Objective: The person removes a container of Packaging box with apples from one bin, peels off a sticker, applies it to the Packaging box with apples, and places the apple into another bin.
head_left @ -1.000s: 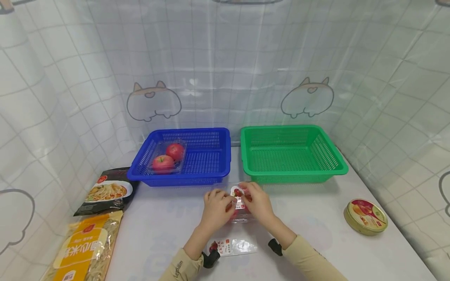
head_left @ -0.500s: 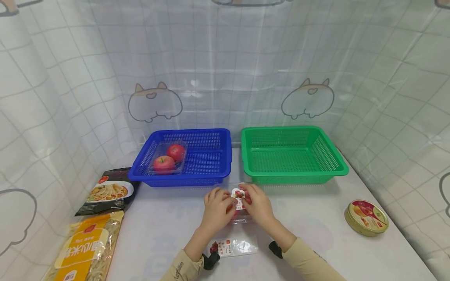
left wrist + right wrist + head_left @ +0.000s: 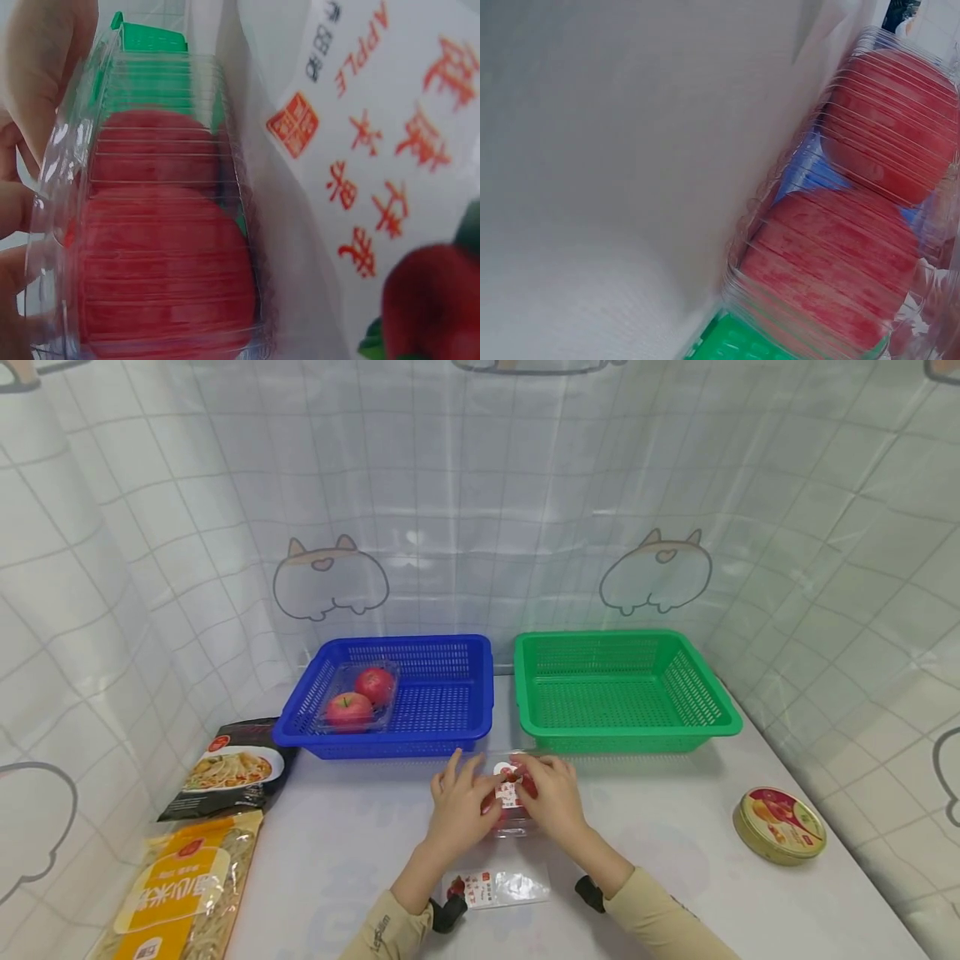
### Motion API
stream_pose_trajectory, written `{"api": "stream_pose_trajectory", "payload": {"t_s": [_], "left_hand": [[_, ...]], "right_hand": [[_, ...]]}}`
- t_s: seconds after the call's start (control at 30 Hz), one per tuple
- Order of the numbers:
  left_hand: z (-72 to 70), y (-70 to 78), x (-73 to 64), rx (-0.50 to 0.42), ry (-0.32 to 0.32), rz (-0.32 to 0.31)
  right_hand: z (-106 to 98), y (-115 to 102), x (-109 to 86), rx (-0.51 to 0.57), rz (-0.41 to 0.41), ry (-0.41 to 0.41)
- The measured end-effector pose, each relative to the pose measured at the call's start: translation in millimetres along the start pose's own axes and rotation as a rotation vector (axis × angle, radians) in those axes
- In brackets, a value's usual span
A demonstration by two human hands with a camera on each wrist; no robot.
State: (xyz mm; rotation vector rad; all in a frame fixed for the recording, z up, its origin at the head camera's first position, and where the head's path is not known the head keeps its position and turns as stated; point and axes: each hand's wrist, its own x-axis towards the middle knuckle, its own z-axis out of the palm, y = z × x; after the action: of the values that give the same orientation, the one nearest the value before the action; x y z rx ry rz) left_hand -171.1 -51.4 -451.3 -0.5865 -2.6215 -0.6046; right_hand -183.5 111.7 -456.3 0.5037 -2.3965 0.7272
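A clear plastic box [image 3: 513, 829] with red apples [image 3: 165, 262] inside stands on the table in front of the baskets. On its lid lies a white label [image 3: 507, 792] with red print. My left hand [image 3: 459, 806] is at the lid's left side, fingers spread, with the index finger reaching onto the label. From the right, my right hand [image 3: 551, 793] rests over the lid with bent fingers, thumb and index fingertip at the label. In the right wrist view, two apples [image 3: 832, 262] show through the box wall. Nearer me lies a printed label sheet [image 3: 483, 888], partly shiny.
A blue basket [image 3: 405, 748] holds another clear box of two apples [image 3: 350, 712]. Right of it stands a green basket [image 3: 622, 742]. Black [image 3: 232, 768] and yellow [image 3: 180, 889] food packets lie at left. A round tin [image 3: 780, 825] sits at right.
My left fingers have lifted and spread, and the index finger has stretched further across the label. The right fingers have shifted slightly over the label. The box has stayed in place.
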Motion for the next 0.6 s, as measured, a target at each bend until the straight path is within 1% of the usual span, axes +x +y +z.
{"api": "stream_pose_trajectory", "payload": {"t_s": [0.17, 0.27, 0.4, 0.6], "left_hand": [[1.7, -2.5, 1.9, 0.039, -0.085, -0.056], [3.3, -4.4, 2.6, 0.056, -0.118, -0.073], [3.0, -4.8, 3.4, 0.057, -0.141, -0.083], [3.9, -7.3, 4.6, 0.060, -0.150, -0.098]], "right_hand": [[0.8, 1.2, -1.9, -0.015, 0.027, -0.005], [0.8, 0.5, -2.7, -0.028, 0.059, -0.026], [0.4, -0.3, -2.8, -0.053, 0.074, -0.042], [-0.4, -0.6, -2.6, -0.089, 0.084, -0.065]]}}
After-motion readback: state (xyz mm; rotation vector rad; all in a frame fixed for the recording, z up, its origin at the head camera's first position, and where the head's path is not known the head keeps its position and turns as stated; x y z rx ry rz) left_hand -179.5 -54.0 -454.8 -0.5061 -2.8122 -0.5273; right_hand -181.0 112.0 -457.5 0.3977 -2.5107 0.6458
